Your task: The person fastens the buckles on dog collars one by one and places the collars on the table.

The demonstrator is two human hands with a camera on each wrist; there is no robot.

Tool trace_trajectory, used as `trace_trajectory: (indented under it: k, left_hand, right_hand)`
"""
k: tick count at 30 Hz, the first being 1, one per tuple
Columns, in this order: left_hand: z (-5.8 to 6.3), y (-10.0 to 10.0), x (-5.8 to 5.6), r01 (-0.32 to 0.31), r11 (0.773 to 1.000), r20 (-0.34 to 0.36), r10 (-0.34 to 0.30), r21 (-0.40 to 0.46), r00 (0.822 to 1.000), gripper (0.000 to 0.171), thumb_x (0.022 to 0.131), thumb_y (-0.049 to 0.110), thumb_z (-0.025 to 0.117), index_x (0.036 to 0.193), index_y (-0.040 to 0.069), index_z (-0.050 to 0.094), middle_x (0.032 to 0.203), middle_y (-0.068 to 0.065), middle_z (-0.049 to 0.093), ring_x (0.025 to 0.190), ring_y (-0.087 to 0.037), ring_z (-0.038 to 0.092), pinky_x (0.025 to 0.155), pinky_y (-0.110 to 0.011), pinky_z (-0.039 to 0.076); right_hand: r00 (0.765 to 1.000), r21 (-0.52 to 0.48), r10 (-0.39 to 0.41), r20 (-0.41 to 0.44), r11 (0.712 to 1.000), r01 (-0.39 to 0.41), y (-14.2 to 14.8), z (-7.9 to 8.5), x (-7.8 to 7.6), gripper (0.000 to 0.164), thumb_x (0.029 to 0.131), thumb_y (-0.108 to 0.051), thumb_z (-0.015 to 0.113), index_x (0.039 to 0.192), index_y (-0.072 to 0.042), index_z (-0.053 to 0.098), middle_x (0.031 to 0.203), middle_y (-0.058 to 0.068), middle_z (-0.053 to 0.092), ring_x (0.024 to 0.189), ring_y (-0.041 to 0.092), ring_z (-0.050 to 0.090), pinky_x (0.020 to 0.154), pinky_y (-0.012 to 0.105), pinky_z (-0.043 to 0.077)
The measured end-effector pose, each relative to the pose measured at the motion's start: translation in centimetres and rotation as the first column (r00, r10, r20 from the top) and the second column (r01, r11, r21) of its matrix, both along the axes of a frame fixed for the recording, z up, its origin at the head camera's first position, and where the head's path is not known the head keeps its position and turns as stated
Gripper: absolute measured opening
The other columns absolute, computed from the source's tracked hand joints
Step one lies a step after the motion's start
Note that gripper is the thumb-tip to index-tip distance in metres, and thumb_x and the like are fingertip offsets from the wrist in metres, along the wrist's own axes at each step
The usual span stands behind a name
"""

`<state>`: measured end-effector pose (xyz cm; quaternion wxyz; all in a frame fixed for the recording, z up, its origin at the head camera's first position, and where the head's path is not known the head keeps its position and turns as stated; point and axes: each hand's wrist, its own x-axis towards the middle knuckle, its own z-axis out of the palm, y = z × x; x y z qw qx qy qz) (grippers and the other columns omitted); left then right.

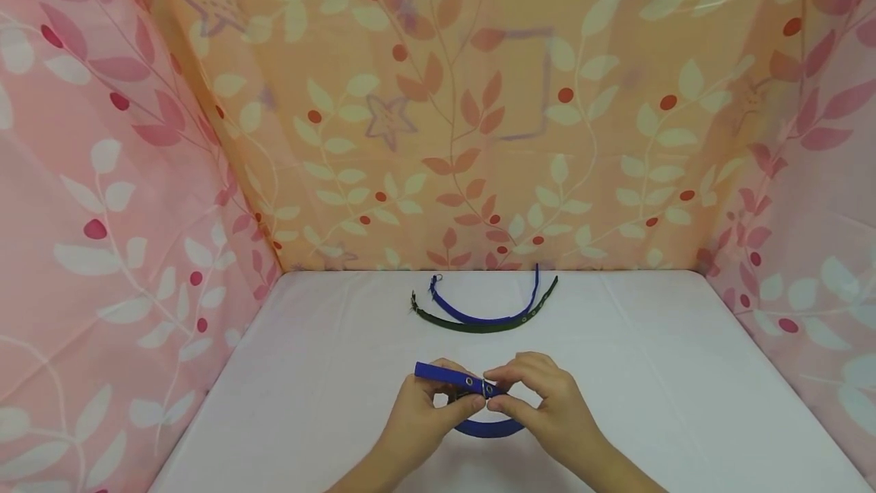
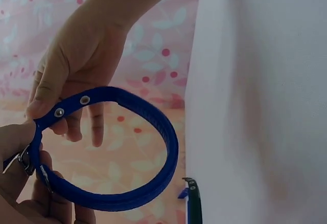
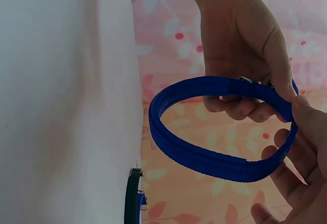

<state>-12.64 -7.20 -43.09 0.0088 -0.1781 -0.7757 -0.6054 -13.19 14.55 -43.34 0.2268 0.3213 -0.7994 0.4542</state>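
Observation:
A blue collar (image 1: pixel 487 429) with metal eyelets is bent into a loop above the table. My left hand (image 1: pixel 433 411) pinches it beside the metal buckle (image 1: pixel 484 388), and the strap's free end (image 1: pixel 430 372) sticks out to the left over that hand. On the other side, my right hand (image 1: pixel 550 395) pinches the eyelet part of the strap between thumb and fingers. The left wrist view shows the round loop (image 2: pixel 171 152) hanging clear of the table, with eyelets (image 2: pixel 59 112) near the right thumb. Fingers partly hide the buckle.
Farther back on the white table (image 1: pixel 328 371) lie a dark green collar (image 1: pixel 472 328) and another blue collar (image 1: pixel 472 318), both curved and undone, touching each other. Flower-patterned cloth walls (image 1: pixel 438 135) stand behind and at both sides.

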Motion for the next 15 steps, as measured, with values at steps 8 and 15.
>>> trace_trajectory:
  k: [8,15]
  left_hand:
    - [0.05,0.04,0.10,-0.050,0.998,0.000,0.050,-0.031,0.999,0.011,0.090,0.034,0.080,0.099,0.027,0.078,0.093,0.008,0.072,0.090,-0.013,0.065,0.078,-0.026,0.050]
    - [0.34,0.01,0.09,0.007,1.000,0.013,-0.007,-0.024,1.000,0.012,0.090,0.033,0.081,0.099,0.027,0.076,0.093,0.006,0.072,0.083,-0.013,0.063,0.072,-0.026,0.052]
  right_hand:
    - [0.999,-0.013,0.015,0.049,1.000,-0.015,-0.01,0.07,0.18,0.036,0.082,-0.016,0.087,0.115,-0.025,0.076,0.096,-0.020,0.075,0.102,0.009,0.065,0.108,0.022,0.042]
    - [0.997,-0.021,0.077,-0.025,0.997,-0.078,-0.11,0.09,-0.08,0.029,0.084,-0.015,0.085,0.108,-0.026,0.074,0.094,-0.017,0.074,0.092,0.007,0.067,0.112,0.024,0.038]
